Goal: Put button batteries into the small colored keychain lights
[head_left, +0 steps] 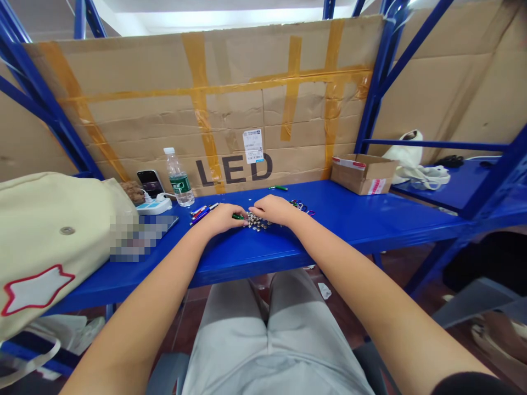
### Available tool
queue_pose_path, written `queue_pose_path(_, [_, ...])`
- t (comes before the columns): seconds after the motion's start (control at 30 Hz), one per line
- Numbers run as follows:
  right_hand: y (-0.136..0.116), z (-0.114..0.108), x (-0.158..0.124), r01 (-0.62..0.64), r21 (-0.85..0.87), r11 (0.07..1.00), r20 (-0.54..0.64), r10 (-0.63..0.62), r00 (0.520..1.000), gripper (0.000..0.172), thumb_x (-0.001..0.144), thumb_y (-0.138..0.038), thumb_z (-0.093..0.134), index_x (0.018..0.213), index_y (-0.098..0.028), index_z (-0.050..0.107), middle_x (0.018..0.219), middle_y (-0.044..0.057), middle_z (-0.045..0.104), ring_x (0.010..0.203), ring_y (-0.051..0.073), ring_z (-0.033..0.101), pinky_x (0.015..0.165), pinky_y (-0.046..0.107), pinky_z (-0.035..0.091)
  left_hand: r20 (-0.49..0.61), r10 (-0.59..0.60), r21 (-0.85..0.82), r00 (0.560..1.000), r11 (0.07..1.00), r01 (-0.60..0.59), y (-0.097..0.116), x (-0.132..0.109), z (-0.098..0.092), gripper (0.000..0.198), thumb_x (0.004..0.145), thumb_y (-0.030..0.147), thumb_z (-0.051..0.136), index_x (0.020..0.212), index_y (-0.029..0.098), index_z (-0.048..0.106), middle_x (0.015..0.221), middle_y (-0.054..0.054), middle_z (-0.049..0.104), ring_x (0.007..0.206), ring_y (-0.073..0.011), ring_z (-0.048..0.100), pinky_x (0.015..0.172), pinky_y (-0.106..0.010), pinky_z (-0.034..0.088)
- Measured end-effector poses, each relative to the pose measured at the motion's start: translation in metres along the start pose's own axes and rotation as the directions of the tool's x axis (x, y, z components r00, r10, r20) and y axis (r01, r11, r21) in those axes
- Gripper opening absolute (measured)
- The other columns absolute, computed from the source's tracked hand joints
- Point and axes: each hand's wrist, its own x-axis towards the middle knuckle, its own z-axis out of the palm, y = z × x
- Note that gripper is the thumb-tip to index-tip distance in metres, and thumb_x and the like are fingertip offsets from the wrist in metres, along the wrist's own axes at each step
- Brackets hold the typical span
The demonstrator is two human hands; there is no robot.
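Note:
My left hand (224,218) rests on the blue table with its fingers closed round a short, green, pen-like piece (237,216). Its tip points toward a heap of small silver metal pieces (258,223) between my hands. Over the back of that heap is my right hand (272,209), thumb and fingers drawn together; whatever they pinch is too small to make out. Several red and blue pens (202,213) lie just left of my left hand. Beyond my right wrist is a cluster of small coloured pieces (302,207), partly hidden by the arm.
A green pen (278,188) lies near the cardboard wall (230,120). At left are a water bottle (179,181), a power strip (154,206), a phone (150,183) and a cream bag (61,219). An open cardboard box (362,174) stands at the right of the blue table (370,219).

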Motion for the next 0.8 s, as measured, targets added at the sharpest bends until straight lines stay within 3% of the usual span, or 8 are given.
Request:
queue_pose_path(0.17, [0.006,-0.007,-0.005,-0.009,0.087,0.996,-0.033,0.012,0.999,0.042,0.09,-0.04,0.041,0.061,-0.017,0.059,0.062,0.003,0.059,0.055,0.012,0.042,0.053,0.026,0.023,-0.024,-0.019,0.059,1.0,0.998,0.021,-0.003,-0.001,-0.004,0.02,0.076,0.036,0.062,0.089,0.024,0.072,0.091,-0.001,0.073,0.086,-0.0202,0.064,0.08,-0.027,0.046])
queue_pose_path(0.3, [0.013,-0.013,-0.017,-0.048,0.068,0.997,-0.034,0.05,0.998,0.041,0.087,-0.04,0.045,0.056,-0.017,0.057,0.053,0.001,0.053,0.051,0.011,0.038,0.053,0.026,0.021,-0.136,-0.049,0.159,0.989,0.985,0.071,-0.012,-0.001,-0.014,0.026,0.083,0.038,0.053,0.096,0.023,0.07,0.101,-0.003,0.071,0.094,-0.0215,0.063,0.085,-0.029,0.045])
queue_pose_path(0.4, [0.016,-0.014,-0.027,-0.069,0.005,0.998,0.015,0.069,0.998,0.035,0.083,-0.036,0.048,0.055,-0.017,0.059,0.054,0.001,0.054,0.051,0.011,0.039,0.053,0.027,0.021,-0.237,-0.121,0.22,0.964,0.96,0.175,-0.027,-0.003,-0.024,0.03,0.085,0.039,0.049,0.102,0.022,0.068,0.108,-0.005,0.069,0.099,-0.0238,0.061,0.088,-0.031,0.045])
queue_pose_path(0.6, [0.014,-0.007,-0.034,-0.055,-0.096,0.994,0.074,0.062,0.995,0.028,0.081,-0.033,0.052,0.059,-0.018,0.061,0.067,0.005,0.063,0.06,0.014,0.049,0.052,0.026,0.023,-0.294,-0.233,0.271,0.927,0.91,0.314,-0.058,-0.007,-0.033,0.029,0.085,0.034,0.047,0.102,0.021,0.067,0.109,-0.008,0.068,0.099,-0.0259,0.061,0.085,-0.032,0.046])
queue_pose_path(0.7, [0.018,-0.01,-0.03,-0.159,-0.042,0.986,-0.026,0.158,0.987,0.034,0.087,-0.042,0.048,0.067,-0.019,0.063,0.072,0.006,0.065,0.065,0.016,0.053,0.054,0.026,0.027,-0.267,-0.254,0.323,0.929,0.885,0.335,-0.065,-0.005,-0.03,0.028,0.083,0.035,0.05,0.1,0.021,0.067,0.106,-0.008,0.069,0.096,-0.0257,0.062,0.082,-0.031,0.046])
queue_pose_path(0.8, [0.036,-0.016,-0.018,-0.318,-0.006,0.948,-0.199,0.311,0.929,0.04,0.093,-0.045,0.037,0.08,-0.018,0.064,0.081,0.008,0.067,0.073,0.018,0.057,0.06,0.027,0.033,-0.245,-0.252,0.362,0.936,0.872,0.33,-0.067,-0.004,-0.027,0.028,0.083,0.034,0.049,0.1,0.02,0.067,0.104,-0.009,0.07,0.096,-0.0252,0.063,0.081,-0.031,0.046])
